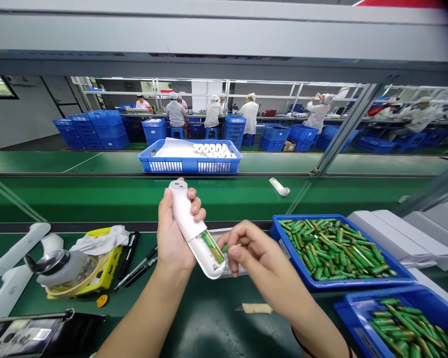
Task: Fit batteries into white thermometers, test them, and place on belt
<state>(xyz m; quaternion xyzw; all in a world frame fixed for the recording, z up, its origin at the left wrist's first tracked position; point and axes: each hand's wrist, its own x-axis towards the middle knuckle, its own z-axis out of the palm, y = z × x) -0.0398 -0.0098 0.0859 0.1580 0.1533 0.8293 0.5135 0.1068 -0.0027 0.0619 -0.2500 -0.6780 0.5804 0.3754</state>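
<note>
My left hand [173, 233] is wrapped round a white handheld device [188, 219], held upright with its open battery compartment toward me. One green battery [213, 247] lies in that compartment. My right hand [252, 253] pinches a second green battery [227, 246] right beside the compartment's edge. A blue tray [283, 237] full of green batteries sits just right of my right hand. Another blue tray [353, 318] with green batteries stands at the bottom right.
A blue basket [188, 164] with white parts stands on the far green belt, and a loose white device [279, 187] lies right of it. At left are white device shells [18, 248], a yellow tray [106, 268] with a cloth, a metal dispenser [56, 266] and pens [136, 271]. Workers sit far behind.
</note>
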